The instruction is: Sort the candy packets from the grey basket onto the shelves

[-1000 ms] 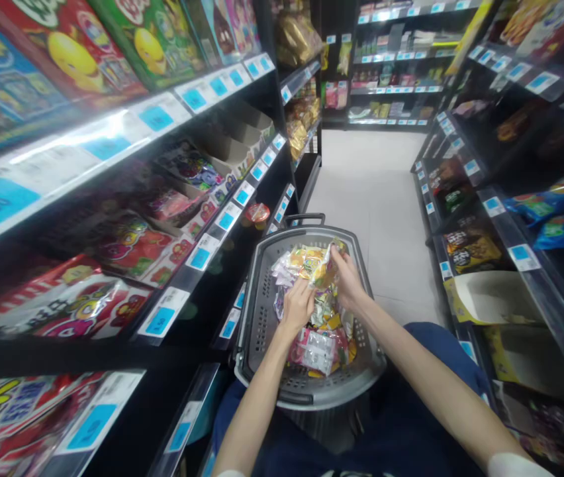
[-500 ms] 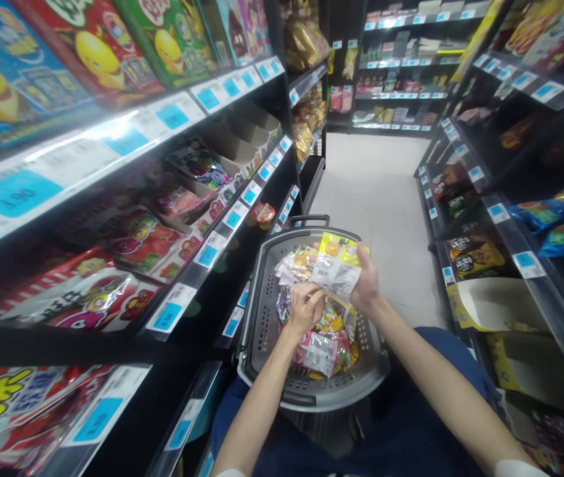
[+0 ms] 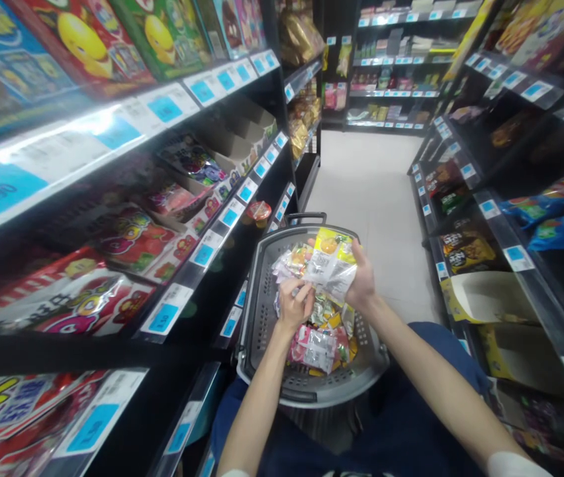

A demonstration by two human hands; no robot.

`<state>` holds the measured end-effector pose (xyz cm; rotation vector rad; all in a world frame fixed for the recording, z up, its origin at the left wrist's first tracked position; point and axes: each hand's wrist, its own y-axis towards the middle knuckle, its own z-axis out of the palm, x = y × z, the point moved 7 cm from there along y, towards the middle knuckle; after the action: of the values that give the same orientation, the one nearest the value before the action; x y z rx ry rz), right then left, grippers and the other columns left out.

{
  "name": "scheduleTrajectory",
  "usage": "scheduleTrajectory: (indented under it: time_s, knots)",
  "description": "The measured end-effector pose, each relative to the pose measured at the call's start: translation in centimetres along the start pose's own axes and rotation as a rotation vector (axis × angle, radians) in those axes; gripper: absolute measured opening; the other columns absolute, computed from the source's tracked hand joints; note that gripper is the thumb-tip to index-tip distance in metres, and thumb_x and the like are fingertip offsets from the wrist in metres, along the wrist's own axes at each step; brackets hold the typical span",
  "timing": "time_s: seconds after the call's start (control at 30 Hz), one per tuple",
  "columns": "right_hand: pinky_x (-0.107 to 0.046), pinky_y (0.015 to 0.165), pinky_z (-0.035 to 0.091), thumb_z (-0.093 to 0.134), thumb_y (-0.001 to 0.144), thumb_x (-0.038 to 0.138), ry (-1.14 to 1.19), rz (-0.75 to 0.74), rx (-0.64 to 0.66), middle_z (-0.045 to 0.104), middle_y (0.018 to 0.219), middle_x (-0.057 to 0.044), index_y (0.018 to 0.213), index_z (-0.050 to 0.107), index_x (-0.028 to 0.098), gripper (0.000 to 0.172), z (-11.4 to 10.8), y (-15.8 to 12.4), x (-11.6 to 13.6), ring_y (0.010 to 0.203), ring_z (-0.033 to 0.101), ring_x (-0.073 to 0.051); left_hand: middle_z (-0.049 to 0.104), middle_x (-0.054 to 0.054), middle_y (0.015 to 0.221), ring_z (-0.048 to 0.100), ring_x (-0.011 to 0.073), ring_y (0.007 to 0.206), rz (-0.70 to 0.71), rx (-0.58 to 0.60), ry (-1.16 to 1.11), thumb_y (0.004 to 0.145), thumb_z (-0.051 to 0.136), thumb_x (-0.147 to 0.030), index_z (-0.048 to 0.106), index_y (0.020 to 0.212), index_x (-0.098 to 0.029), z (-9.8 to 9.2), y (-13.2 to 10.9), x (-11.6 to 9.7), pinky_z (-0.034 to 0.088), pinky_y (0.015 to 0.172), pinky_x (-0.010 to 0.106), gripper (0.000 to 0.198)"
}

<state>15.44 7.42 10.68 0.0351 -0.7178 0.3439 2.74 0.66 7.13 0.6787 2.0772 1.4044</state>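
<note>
My right hand [image 3: 363,283] grips a yellow and white candy packet [image 3: 330,265] by its right side, thumb on the near face, above a grey shopping basket [image 3: 262,341]. The packet is tilted toward me, and its face carries small print on white panels. At its lower left corner is my left hand [image 3: 294,306], fingers curled together; whether they pinch the packet's edge is hard to make out. Several candy packets lie in the basket below, among them a pink one [image 3: 312,348] near the front and a pale purple one [image 3: 284,264] at the back left.
On the left, a shelf rack [image 3: 173,308] with blue price tags holds bagged sweets and boxes. A small red-lidded cup [image 3: 259,212] stands on it. Snack shelves [image 3: 515,255] line the right side. Between them a pale floor aisle [image 3: 366,172] runs to shelves [image 3: 396,61] at the back.
The view has shifted slightly. The packet is still in my right hand, turned a little and somewhat sharper. My left hand has moved slightly left, its fingers still curled by the packet's lower corner.
</note>
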Motion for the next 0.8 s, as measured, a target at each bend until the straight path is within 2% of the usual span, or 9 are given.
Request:
scheduleTrajectory:
  time_s: [0.2,0.47,0.63,0.8]
  knots:
    - [-0.057,0.102,0.05,0.044,0.094,0.062,0.036,0.038,0.008,0.075,0.116,-0.011,0.141,0.054,0.02,0.064,0.0,-0.1,-0.4,0.118,0.066,-0.032,0.054,0.007,0.107,0.058,0.0201,0.1,-0.009,0.058,-0.035,0.082,0.064,-0.01,0.049,0.137,-0.026,0.5,-0.1,0.2,0.051,0.086,0.036,0.059]
    - [-0.055,0.104,0.05,0.047,0.094,0.062,0.056,0.016,0.004,0.075,0.115,-0.01,0.139,0.056,0.02,0.062,-0.9,0.7,-0.5,0.118,0.066,-0.032,0.052,0.007,0.105,0.056,0.0192,0.1,0.022,0.116,0.0,0.085,0.064,-0.008,0.047,0.147,-0.031,1.1,-0.6,0.6,0.049,0.089,0.035,0.068]
    - [-0.054,0.103,0.051,0.048,0.091,0.067,-0.002,0.018,-0.021,0.075,0.115,-0.01,0.138,0.057,0.021,0.066,-0.2,0.6,-0.3,0.12,0.065,-0.033,0.053,0.006,0.105,0.058,0.0179,0.098,0.002,0.11,0.027,0.086,0.062,-0.01,0.048,0.146,-0.032,1.0,-0.6,0.8,0.05,0.086,0.033,0.065]
    - [-0.054,0.102,0.052,0.047,0.089,0.069,-0.042,0.025,-0.034,0.075,0.115,-0.01,0.137,0.058,0.021,0.068,0.3,0.2,-0.2,0.119,0.065,-0.033,0.054,0.006,0.104,0.059,0.0173,0.097,-0.001,0.088,0.033,0.086,0.062,-0.012,0.056,0.137,-0.029,0.7,-0.4,0.6,0.05,0.085,0.032,0.054]
